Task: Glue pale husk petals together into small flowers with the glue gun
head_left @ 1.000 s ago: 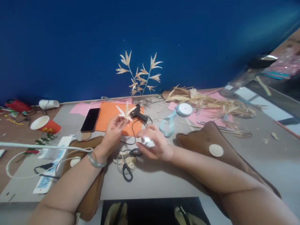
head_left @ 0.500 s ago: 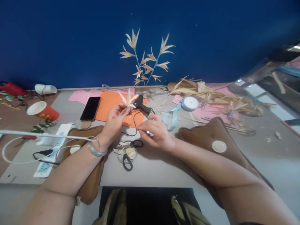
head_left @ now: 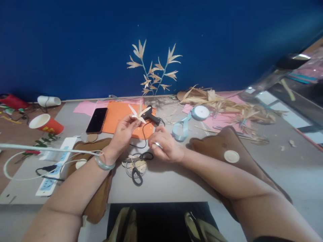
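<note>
Nearest, two brown cushions (head_left: pixel 217 144) overhang the table's (head_left: pixel 121 195) front edge, one by each forearm. Inside the middle of that edge, black-handled scissors (head_left: pixel 137 176) lie open on a dish (head_left: pixel 129 174) of pale scraps. Beyond, the right hand (head_left: pixel 165 145) is curled nearly closed; a shiny bit (head_left: pixel 158 145) shows at its fingers, whether gripped or worn I cannot tell. The left hand (head_left: pixel 124 130) pinches a pale flower (head_left: pixel 138 116) above the orange sheet (head_left: pixel 116 116). A glue gun (head_left: pixel 150 115) lies at that sheet's right edge, a phone (head_left: pixel 97 120) over its left. At the table's back edge stands a flowered branch (head_left: pixel 165 69), with husks (head_left: pixel 214 99) heaped to its right.
</note>
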A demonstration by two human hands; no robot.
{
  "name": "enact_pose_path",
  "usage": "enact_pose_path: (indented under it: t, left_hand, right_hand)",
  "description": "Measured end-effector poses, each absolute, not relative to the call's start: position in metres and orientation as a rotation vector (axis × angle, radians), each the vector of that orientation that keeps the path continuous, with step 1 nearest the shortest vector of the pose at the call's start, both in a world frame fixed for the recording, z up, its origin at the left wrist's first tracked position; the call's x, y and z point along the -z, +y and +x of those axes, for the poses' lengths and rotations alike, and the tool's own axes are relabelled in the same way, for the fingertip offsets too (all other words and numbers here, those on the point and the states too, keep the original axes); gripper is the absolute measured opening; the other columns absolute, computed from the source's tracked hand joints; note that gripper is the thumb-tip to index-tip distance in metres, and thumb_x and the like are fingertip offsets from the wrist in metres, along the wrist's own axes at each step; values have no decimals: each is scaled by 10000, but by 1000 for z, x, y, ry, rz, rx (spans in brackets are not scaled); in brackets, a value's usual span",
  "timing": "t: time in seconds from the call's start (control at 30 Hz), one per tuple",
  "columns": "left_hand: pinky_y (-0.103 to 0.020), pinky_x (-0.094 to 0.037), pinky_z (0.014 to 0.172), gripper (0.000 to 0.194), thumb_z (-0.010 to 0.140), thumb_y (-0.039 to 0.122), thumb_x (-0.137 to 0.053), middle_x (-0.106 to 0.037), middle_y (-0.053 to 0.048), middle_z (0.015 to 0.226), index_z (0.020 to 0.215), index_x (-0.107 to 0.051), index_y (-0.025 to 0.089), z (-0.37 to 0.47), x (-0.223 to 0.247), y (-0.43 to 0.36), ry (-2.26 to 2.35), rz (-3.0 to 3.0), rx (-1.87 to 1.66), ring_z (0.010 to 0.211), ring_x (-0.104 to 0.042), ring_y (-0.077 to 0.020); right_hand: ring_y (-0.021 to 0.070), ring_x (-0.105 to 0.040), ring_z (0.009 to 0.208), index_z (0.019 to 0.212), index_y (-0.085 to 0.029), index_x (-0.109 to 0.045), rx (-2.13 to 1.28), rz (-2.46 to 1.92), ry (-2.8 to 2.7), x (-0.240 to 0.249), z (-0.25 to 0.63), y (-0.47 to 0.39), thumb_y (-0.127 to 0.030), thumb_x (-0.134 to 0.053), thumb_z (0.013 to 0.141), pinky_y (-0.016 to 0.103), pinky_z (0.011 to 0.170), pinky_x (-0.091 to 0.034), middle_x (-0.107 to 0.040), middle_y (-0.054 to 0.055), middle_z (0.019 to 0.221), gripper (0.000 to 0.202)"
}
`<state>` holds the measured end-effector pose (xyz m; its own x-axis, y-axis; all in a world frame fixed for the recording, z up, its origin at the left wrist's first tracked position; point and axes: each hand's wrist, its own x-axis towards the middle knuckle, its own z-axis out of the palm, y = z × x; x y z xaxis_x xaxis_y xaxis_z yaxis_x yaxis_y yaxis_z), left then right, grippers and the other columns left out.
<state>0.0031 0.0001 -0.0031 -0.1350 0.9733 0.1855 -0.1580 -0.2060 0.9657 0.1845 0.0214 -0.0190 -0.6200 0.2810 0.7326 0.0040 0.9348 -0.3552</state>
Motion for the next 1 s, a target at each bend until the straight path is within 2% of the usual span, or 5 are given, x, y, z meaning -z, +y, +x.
enact_pose_path:
  t: [0.27,0.4,0.53,0.8,1.0]
  left_hand:
    - [-284,-462,823,167,773,313,-715,-651,-15,807,802,-616,182,1,7,2,991,1106,-1528,786,-597,-127]
    - [-275,-466,803,201,762,338,-724,-651,-9,797,781,-594,186,0,9,5,956,1047,-1542,775,-603,-120]
    - [-276,-472,789,228,735,339,-747,-659,-6,805,790,-582,192,0,10,7,1001,977,-1563,776,-616,-121]
    - [-241,-452,740,229,693,309,-784,-618,19,713,769,-619,169,2,7,4,1046,967,-1555,684,-573,-89]
    - [-248,-460,738,219,685,295,-784,-633,10,753,802,-654,164,1,7,4,1071,937,-1547,674,-576,-88]
  right_hand:
    - [148,-538,666,779,-193,-597,-618,-611,-1881,8,189,24,-237,-454,928,327,709,-445,-621,16,660,211]
    - [126,-576,616,817,-187,-662,-852,-728,-1619,-3,192,28,-321,-577,880,280,613,-478,-657,14,696,171]
    - [137,-606,635,804,-185,-685,-913,-710,-1561,-15,194,25,-270,-645,816,286,609,-497,-686,25,719,95]
    - [154,-601,673,771,-187,-644,-735,-632,-1657,-17,194,17,-171,-636,785,331,687,-493,-665,36,728,23]
    - [129,-541,602,767,-184,-538,-1069,-531,-1564,-14,193,17,-212,-478,875,292,596,-448,-607,14,691,126]
